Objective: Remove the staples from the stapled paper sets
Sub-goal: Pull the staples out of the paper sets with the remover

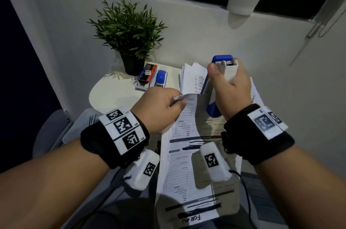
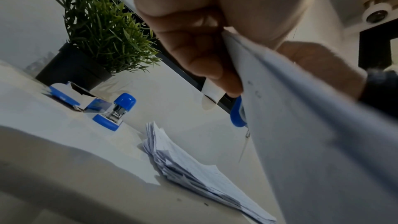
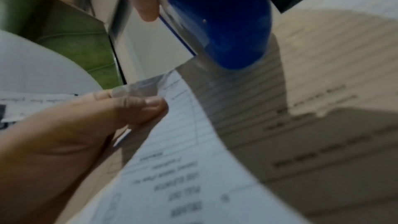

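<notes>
The left hand [image 1: 159,109] pinches the top corner of a stapled set [image 1: 189,163] between thumb and curled fingers, holding that corner lifted off the desk [image 1: 112,90]. The printed sheets run from the pinched corner back toward the person, and the lower part hangs over the near edge of the desk. The right hand [image 1: 232,86] is clamped round a blue and white stapler [image 1: 219,86], thumb pressed on its upper end, holding it nearly upright. The stapler's lower blue end sits just beside the pinched corner, over the top of the set; whether it touches the paper cannot be told, as the right wrist view is blurred.

A loose pile of papers [image 2: 189,173] lies on the desk just behind the stapler, partly under the held set. Left of the pile, a second blue stapler [image 1: 161,79] lies on the desk, touching a small staple box [image 1: 147,75]. A potted plant [image 1: 129,32] in a black pot stands just behind the box, against the wall. No staple can be made out in any view.
</notes>
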Tool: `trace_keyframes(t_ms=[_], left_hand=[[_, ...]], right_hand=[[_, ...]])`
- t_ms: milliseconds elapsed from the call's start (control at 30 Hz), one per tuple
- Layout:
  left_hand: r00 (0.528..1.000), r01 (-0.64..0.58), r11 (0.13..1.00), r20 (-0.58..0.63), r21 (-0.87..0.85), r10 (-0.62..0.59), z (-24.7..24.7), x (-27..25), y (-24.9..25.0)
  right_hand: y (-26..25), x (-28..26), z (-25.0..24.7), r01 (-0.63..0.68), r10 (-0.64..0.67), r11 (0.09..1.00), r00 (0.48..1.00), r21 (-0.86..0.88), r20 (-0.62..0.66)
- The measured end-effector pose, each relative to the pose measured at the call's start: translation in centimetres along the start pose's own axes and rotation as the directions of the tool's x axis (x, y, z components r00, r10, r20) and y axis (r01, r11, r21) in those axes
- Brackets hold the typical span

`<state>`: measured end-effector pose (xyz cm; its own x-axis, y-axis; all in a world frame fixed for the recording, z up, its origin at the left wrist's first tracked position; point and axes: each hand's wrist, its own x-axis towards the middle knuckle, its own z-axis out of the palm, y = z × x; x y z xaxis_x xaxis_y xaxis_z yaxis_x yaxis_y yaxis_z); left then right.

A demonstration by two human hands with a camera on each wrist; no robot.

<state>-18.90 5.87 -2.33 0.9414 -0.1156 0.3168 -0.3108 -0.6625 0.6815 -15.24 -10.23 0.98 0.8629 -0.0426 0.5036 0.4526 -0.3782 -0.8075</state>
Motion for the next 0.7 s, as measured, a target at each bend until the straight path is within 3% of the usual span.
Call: trace_keyframes(t_ms=[100, 467, 700], left_hand=[[0.999, -0.045, 0.999, -0.024, 0.006, 0.045, 0.09, -0.22, 0.19], [0.977, -0.214, 0.971, 0.040, 0.107, 0.211, -0.12, -0.64, 1.04], [0.977, -0.213, 0.971, 0.008, 0.107, 0.213, -0.10, -0.44, 0.85]], right_hand=[[0.22, 0.16, -0.28, -0.080, 0.090, 0.987, 0.994, 0.138, -0.063], [-0.10, 0.40, -0.95, -0.063, 0.083, 0.965, 0.994, 0.255, -0.071], [-0.52, 0.59, -0.96, -0.126, 0.136, 0.941, 0.991, 0.315, -0.011]])
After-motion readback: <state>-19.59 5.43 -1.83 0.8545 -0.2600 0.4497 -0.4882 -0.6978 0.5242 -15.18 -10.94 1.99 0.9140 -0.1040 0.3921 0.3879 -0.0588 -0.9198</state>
